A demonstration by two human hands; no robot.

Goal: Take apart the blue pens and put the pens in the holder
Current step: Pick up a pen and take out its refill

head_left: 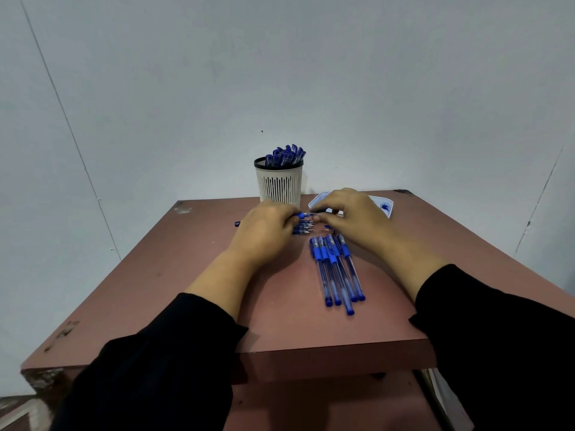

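A white slotted pen holder with a black rim stands at the table's far edge, with several blue pens sticking out of it. My left hand grips a blue pen held level above the table. My right hand pinches the same pen's tip end. Under my left fingers lies a small bunch of uncapped pens, tips pointing right. Several capped blue pens lie side by side nearer to me.
The brown table stands against a pale wall. A white tray with a blue ink stain sits at the far right, half hidden by my right hand. A blue pen end pokes out left of my left hand.
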